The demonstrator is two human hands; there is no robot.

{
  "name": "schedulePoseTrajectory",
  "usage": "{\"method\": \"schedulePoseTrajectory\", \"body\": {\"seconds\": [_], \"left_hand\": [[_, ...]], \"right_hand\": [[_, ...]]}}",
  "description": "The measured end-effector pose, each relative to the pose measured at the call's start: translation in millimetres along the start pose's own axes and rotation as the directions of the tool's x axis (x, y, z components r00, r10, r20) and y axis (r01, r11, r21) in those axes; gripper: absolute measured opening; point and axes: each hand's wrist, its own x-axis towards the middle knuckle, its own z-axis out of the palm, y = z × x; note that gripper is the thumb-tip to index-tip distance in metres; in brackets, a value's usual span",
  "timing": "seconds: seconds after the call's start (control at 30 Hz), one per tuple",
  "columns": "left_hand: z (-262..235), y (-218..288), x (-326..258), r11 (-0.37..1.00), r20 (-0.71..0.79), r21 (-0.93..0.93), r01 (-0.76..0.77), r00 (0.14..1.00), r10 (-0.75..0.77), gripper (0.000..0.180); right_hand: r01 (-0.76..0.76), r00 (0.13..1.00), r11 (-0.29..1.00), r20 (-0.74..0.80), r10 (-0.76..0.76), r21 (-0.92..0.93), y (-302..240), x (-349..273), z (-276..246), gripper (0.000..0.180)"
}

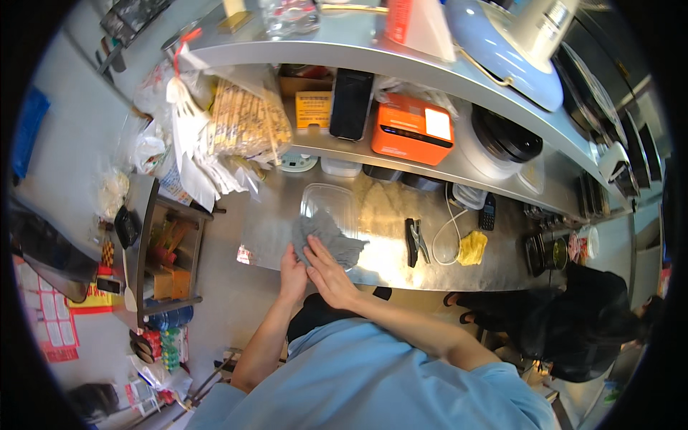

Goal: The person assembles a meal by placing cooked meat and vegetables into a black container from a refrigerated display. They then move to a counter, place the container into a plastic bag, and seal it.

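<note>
We stand at a long metal surface (pixel 272 215) with both bare hands brought together at its near edge, over a crumpled grey cloth (pixel 331 236). The cloth lies toward the left part of the surface, overlapping the near portion of a clear plastic tray (pixel 331 195) in our view. Our right hand (pixel 331 272) rests on the cloth with its fingers extended and close together; we cannot tell whether its grip pinches any fabric. Our left hand (pixel 292 276) is just beside it, at the cloth's near left edge, fingers pointing away from us, and we cannot tell how far its grip is closed either. Well to the right of the cloth sit a black-and-silver hand tool (pixel 411 244), a white cable (pixel 438 246) lying in a loop, a folded yellow cloth (pixel 471 248) and a black handset (pixel 487 213). On the shelf (pixel 337 151) above stand a small yellow box (pixel 313 109), a dark upright slab (pixel 351 105), an orange box-shaped device (pixel 413 129) and a white cooker with a black lid (pixel 494 154). At our right we see another person (pixel 588 322) in dark clothing.
</note>
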Motion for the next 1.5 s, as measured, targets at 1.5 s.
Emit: {"method": "schedulePoseTrajectory", "body": {"seconds": [1.5], "left_hand": [[44, 82, -25, 0.951, 0.085, 0.301, -0.078, 0.995, 0.055, 0.012]], "right_hand": [[-0.198, 0.860, 0.747, -0.253, 0.443, 0.635, 53, -42, -171, 0.034]]}}
